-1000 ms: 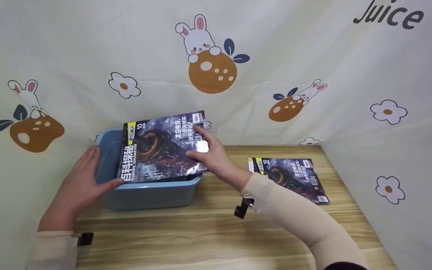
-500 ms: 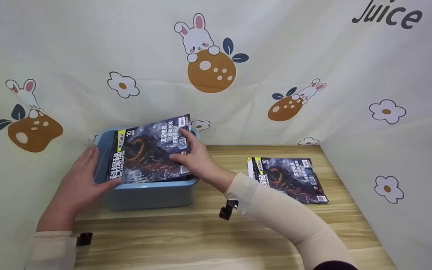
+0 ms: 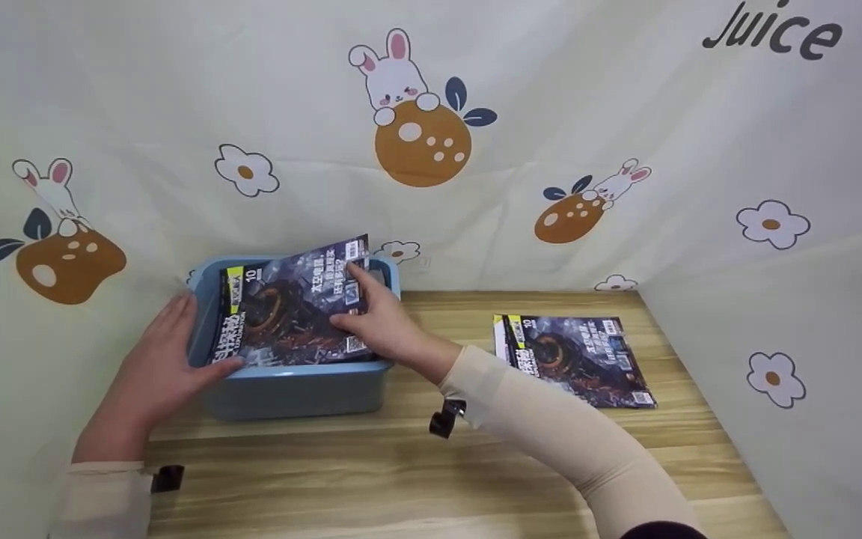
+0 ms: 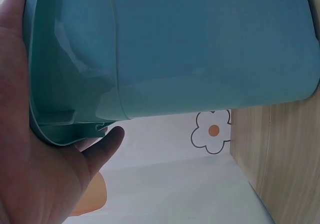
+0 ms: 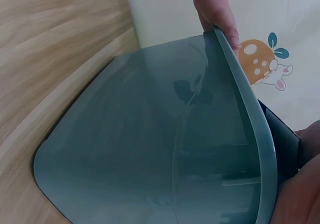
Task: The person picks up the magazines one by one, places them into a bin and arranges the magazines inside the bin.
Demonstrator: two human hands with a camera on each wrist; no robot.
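A magazine tilts inside a blue bin, held in the right hand.
The magazine's left and near edges sit within the bin, while its far right corner rises above the rim. The right hand's grip is narrow, pinching the magazine's right side with the thumb over the cover. The left hand touches the bin's near left corner, its grip wide: fingers along the left side, thumb on the near rim. The bin stands to the left on a wood-grain surface. Well to its right lies a second magazine with a similar dark cover; the beige right sleeve hides its near left corner. A pale curtain printed with rabbits and flowers hangs at the far side.
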